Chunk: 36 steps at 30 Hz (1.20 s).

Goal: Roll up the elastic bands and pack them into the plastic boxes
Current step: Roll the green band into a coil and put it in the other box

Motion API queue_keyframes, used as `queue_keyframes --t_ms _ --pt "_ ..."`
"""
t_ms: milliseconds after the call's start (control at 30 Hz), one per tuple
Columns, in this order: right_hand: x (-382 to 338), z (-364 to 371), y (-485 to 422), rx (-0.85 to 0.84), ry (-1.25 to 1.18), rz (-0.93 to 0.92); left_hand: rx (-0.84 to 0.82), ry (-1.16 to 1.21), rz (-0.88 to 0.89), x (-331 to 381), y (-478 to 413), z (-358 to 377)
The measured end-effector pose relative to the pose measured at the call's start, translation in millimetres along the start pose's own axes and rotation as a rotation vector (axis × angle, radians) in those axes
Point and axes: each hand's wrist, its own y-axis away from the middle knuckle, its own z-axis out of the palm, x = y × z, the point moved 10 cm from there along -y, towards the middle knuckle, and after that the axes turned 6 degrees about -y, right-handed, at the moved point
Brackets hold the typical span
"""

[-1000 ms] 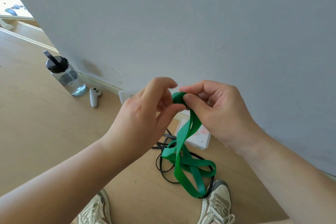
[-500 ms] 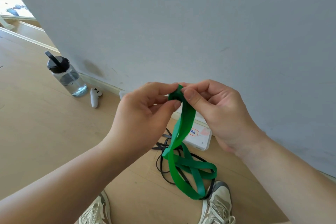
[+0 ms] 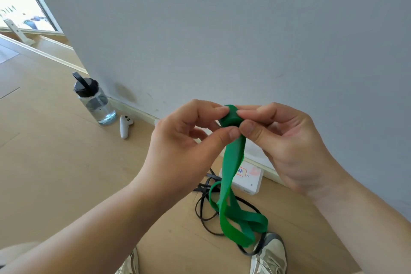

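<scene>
A: Hand status?
B: Both busy. Left hand [image 3: 178, 147] and right hand [image 3: 289, 140] each pinch the small roll [image 3: 230, 115] at the top end of the green band [image 3: 233, 158], thumb against fingertips. The roll sits between them.
A: Rest of the band?
B: Hangs straight down. Its tail is looped on the floor [image 3: 66, 173] by the right shoe [image 3: 270, 253], lying over a thin black band [image 3: 201, 188].
A: Handling?
B: My read: light, soft, stretchy, grippy rubber. The roll will likely spring open if let go. Grip its side edges, thumbs on the outer wrap, and feed the strap in flat.
A: Box?
B: White plastic box [image 3: 250, 181] just beyond the loops, at the foot of the wall [image 3: 222, 29]. Can't tell if it's open. Far left: water bottle [image 3: 95, 100], with a controller [image 3: 125, 125] beside it.
</scene>
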Motion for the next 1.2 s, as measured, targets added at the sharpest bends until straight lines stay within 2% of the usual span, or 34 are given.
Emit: queue_keyframes --t_ms 200,300,433,533,600,667,767,900,1067,1200 --pt "-6.3 14.0 8.2 0.057 -0.057 0.003 0.007 0.144 -0.056 6.2 8.3 -4.1" --pt "-14.7 17.5 13.1 0.107 0.007 -0.038 0.011 0.098 -0.102 12.4 14.2 -4.3" --pt "-20.1 15.2 17.1 0.135 0.234 -0.100 0.003 -0.106 -0.082 15.7 12.9 -7.9" --pt "-23.3 19.2 17.6 0.059 0.496 -0.145 -0.129 -0.346 0.004 20.6 10.1 1.6" --pt "-25.0 21.7 17.7 0.002 0.646 -0.184 -0.199 -0.559 0.147 28.2 7.6 7.8" --pt "-29.0 23.6 18.3 -0.038 0.728 -0.255 -0.224 -0.657 0.284 32.0 5.0 12.8" --pt "-25.5 20.1 20.3 -0.031 0.691 -0.265 -0.223 -0.496 0.226 19.8 1.9 11.2" --pt "-8.3 -0.7 14.8 0.113 0.290 -0.054 -0.192 -0.261 0.094 6.6 1.0 3.0" --pt "3.8 6.8 2.6 0.019 0.142 -0.012 -0.153 0.071 -0.126 -19.0 2.6 -7.6" --pt "3.1 12.6 -0.5 -0.014 0.107 -0.030 -0.111 0.223 -0.158 -20.8 0.0 -13.3"
